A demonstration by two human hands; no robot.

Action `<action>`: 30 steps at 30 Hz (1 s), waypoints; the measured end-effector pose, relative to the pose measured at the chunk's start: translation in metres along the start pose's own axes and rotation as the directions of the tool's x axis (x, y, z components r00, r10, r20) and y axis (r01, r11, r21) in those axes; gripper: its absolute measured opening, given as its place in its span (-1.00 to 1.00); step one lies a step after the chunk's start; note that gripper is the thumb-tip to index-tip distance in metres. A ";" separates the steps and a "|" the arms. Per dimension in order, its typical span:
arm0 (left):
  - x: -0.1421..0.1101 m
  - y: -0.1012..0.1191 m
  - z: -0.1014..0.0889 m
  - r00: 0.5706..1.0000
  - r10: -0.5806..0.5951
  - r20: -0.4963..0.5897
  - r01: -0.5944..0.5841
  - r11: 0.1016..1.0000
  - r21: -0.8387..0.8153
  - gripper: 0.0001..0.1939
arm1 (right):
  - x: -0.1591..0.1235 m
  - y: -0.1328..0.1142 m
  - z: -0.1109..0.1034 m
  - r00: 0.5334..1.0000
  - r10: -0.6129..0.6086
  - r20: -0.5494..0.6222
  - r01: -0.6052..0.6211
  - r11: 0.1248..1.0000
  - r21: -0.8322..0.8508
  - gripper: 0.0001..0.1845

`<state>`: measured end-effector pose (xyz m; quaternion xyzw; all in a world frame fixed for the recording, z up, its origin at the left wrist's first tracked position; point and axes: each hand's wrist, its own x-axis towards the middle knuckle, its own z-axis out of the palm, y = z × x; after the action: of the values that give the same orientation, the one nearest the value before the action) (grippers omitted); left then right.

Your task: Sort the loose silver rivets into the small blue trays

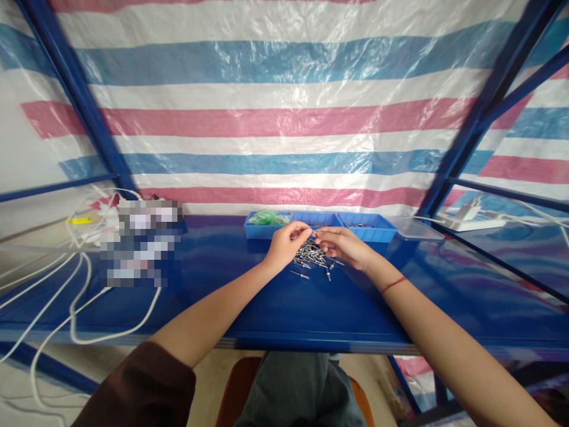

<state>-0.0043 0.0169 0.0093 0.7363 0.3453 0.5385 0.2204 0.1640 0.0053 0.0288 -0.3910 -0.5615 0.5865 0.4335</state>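
My left hand [287,243] and my right hand [345,244] meet fingertip to fingertip above a pile of blind rivets [311,256] on the blue table. Thumb and fingers are pinched together on both hands. Whatever they hold between them is too small to make out. Several loose rivets lie at the near edge of the pile, one a little apart [300,274]. Just behind my hands stands a row of blue bins [373,235]. Green plastic packets [267,217] fill the left bin, and small metal pieces [359,225] lie in the right one.
White cables [84,296] hang over the table's left side, beside a blurred-out patch. At right are a clear lid [415,228] and a white power strip [473,218]. Blue frame posts [482,112] and a striped plastic sheet [284,118] enclose the blue table [284,320].
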 end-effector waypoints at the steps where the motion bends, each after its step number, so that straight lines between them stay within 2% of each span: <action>1: 0.000 0.001 0.000 1.000 0.009 -0.009 -0.009 1.000 0.000 -0.84 | 0.000 0.001 0.000 1.000 0.016 0.021 -0.016 1.000 0.019 -0.77; 5: 0.000 0.006 -0.001 0.999 0.028 -0.028 -0.027 1.000 0.009 -0.86 | 0.000 0.001 0.004 0.999 0.002 0.034 -0.003 0.999 0.046 -0.75; 8: 0.000 0.005 -0.001 0.999 0.019 -0.036 -0.019 1.000 0.011 -0.86 | -0.001 -0.002 0.007 0.987 -0.148 -0.059 0.145 0.988 -0.058 -0.73; 10: 0.000 0.003 0.000 1.000 0.006 -0.027 -0.006 1.000 0.014 -0.85 | -0.002 -0.004 0.009 0.952 -0.288 -0.105 0.260 0.939 -0.223 -0.71; 12: 0.000 -0.001 0.001 1.000 -0.018 0.018 0.017 1.000 0.018 -0.83 | -0.004 -0.007 0.009 0.890 -0.444 -0.100 0.361 0.822 -0.440 -0.71; 14: 0.000 -0.004 0.002 0.995 -0.047 0.093 0.043 0.998 0.052 -0.80 | -0.005 -0.010 0.008 0.829 -0.558 -0.035 0.407 0.646 -0.646 -0.72; 16: 0.002 -0.004 -0.001 0.985 -0.069 0.161 0.047 0.989 0.138 -0.77 | -0.005 -0.013 0.001 0.790 -0.613 0.006 0.385 0.489 -0.783 -0.70; 18: 0.005 -0.001 -0.009 0.971 -0.072 0.226 0.013 0.967 0.254 -0.69 | -0.003 -0.015 -0.012 0.757 -0.651 -0.047 0.301 0.412 -0.860 -0.70; 19: 0.007 0.002 -0.016 0.951 -0.069 0.301 -0.026 0.953 0.301 -0.66 | -0.002 -0.016 -0.021 0.728 -0.677 -0.107 0.239 0.397 -0.886 -0.70; 21: 0.011 0.009 -0.030 0.870 -0.080 0.486 -0.101 0.937 0.335 -0.70 | 0.002 -0.015 -0.043 0.667 -0.706 -0.238 0.083 0.388 -0.918 -0.71; 22: 0.012 0.013 -0.038 0.809 -0.107 0.579 -0.112 0.937 0.330 -0.73 | 0.004 -0.013 -0.054 0.643 -0.710 -0.288 0.012 0.385 -0.923 -0.71; 24: 0.014 0.019 -0.048 0.680 -0.166 0.714 -0.111 0.939 0.325 -0.72 | 0.007 -0.010 -0.072 0.631 -0.700 -0.335 -0.100 0.354 -0.930 -0.70; 26: 0.015 0.022 -0.053 0.584 -0.211 0.784 -0.138 0.926 0.352 -0.68 | 0.008 -0.006 -0.083 0.624 -0.695 -0.355 -0.165 0.327 -0.930 -0.65; 28: 0.014 0.022 -0.051 0.520 -0.238 0.820 -0.170 0.913 0.372 -0.68 | 0.008 -0.005 -0.084 0.617 -0.703 -0.354 -0.171 0.320 -0.932 -0.60; 30: 0.012 0.022 -0.047 0.470 -0.244 0.848 -0.190 0.910 0.368 -0.76 | 0.007 -0.008 -0.077 0.623 -0.711 -0.327 -0.124 0.322 -0.938 -0.61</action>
<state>-0.0410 0.0090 0.0476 0.9298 0.2993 -0.0078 0.2142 0.2348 0.0362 0.0321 -0.6265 -0.6362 -0.1239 0.4329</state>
